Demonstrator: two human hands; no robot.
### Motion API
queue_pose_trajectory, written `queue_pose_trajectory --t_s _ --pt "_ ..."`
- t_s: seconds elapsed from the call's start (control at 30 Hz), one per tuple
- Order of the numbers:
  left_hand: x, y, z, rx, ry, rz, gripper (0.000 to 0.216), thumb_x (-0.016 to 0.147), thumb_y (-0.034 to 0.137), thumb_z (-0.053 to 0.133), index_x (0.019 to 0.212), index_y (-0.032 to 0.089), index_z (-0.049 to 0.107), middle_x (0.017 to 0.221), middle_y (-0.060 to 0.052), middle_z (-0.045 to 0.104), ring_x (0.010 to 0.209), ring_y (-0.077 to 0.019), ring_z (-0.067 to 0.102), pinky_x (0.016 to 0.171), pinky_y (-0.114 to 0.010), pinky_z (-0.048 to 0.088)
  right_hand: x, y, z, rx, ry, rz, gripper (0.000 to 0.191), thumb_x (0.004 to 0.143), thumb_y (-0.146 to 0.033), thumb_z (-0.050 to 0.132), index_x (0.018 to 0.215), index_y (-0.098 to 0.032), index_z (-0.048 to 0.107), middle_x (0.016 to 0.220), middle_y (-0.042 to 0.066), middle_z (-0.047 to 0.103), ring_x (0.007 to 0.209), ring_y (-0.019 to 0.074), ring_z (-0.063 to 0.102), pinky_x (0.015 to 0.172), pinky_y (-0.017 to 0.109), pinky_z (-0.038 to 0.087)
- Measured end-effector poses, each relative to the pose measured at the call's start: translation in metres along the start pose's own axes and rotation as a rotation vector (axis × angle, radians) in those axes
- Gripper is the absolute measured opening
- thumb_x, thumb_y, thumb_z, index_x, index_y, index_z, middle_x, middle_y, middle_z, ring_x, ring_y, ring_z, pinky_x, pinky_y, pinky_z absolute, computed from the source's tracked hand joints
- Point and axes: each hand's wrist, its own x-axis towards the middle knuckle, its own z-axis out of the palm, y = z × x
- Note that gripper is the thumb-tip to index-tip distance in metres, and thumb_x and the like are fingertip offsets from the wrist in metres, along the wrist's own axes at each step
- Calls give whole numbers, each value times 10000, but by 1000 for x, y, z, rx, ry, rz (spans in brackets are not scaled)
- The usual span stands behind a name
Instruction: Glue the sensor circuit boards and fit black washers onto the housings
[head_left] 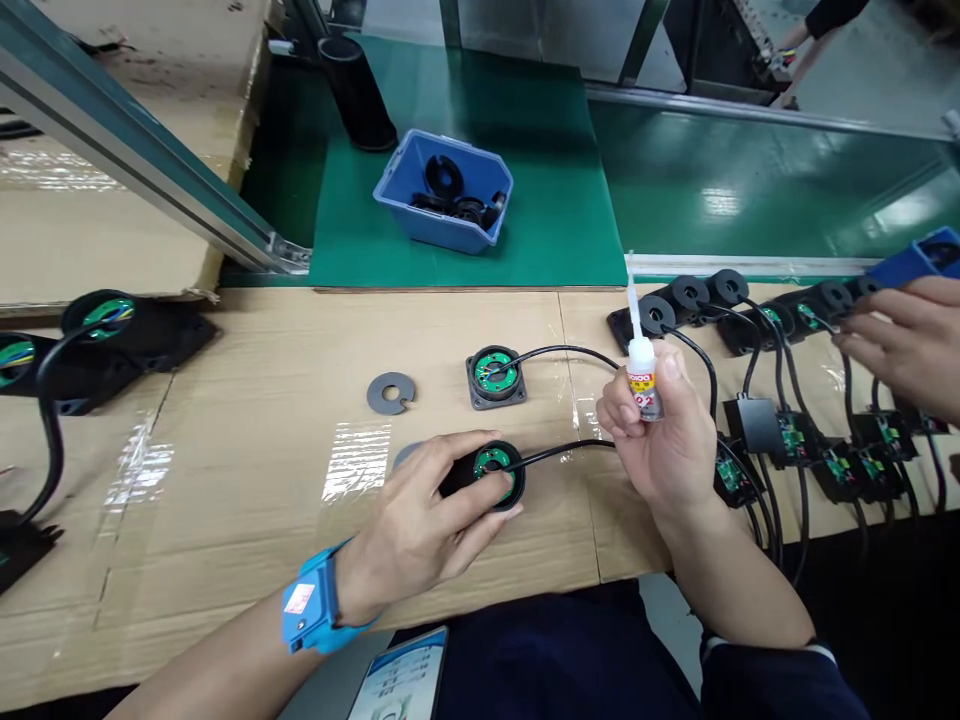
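Note:
My left hand [431, 515], with a blue band [322, 605] at its wrist, grips a round black housing [517, 490] near the front of the table. A green circuit board [491, 460] shows inside the housing, and a black cable runs from it to the right. In my right hand [667, 440] is a small glue bottle [643, 380], held upright with its long thin nozzle pointing up. Just beyond my left hand lie a second housing [496, 377] with a green board and a flat grey notched ring [391, 393]. Another grey disc is partly hidden behind my left hand.
A blue bin [450, 235] of black rings stands on the green mat [540, 200]. Cabled black units [795, 440] crowd the right side, where another person's hand [907, 335] reaches in. More housings [135, 350] lie at the left below a metal post [150, 150].

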Motion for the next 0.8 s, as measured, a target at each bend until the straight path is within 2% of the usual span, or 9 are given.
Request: queue_pose_trajectory --t_s 0.1,0.17,0.3,0.4,0.47,0.6,0.8 --pt "-2 -1 4 -132 102 -45 545 793 162 855 1181 190 473 1193 -220 707 1048 -292 742 815 -426 640 2 4 -1 28 46 -29 349 870 -541 742 878 -253 544 526 -101 450 432 67 277 436 201 274" --pt "-3 -2 5 -164 131 -80 623 766 172 883 1204 190 441 1177 -226 728 1055 -292 751 839 -431 639 2 5 -1 38 64 -57 367 829 -545 789 854 -238 590 504 -109 413 421 58 269 415 195 262" --pt "-4 -2 3 -168 113 -95 626 762 176 884 1200 188 436 1165 -226 742 1062 -288 757 852 -428 644 -1 4 -1 12 78 -129 374 766 -543 847 815 -224 658 475 -113 376 395 47 239 381 200 236" --pt "-5 1 0 -166 88 -105 614 771 149 867 1189 190 420 1165 -214 740 1097 -283 745 876 -428 640 -4 4 0 -1 75 -176 386 811 -584 795 765 -223 670 451 -105 348 382 54 240 372 213 220" --pt "-6 2 -1 -147 71 -125 621 774 148 864 1194 187 408 1153 -197 736 1104 -276 739 887 -423 635 -7 6 1 -13 73 -211 397 840 -585 766 725 -221 656 467 -88 389 383 62 279 375 227 221" --pt "-9 6 -2 -104 59 -145 645 769 177 876 1210 176 405 1110 -155 718 1032 -244 744 838 -375 635 -14 13 -1 -140 25 -319 365 870 -541 749 737 -215 652 607 -35 556 459 90 430 426 265 304" --pt "-14 12 -6 -232 17 -203 625 761 134 865 1213 182 437 1178 -164 711 1097 -270 729 898 -437 622 -25 13 0 -428 -110 -439 243 935 -433 702 797 -238 656 659 -21 580 572 121 519 490 278 379"
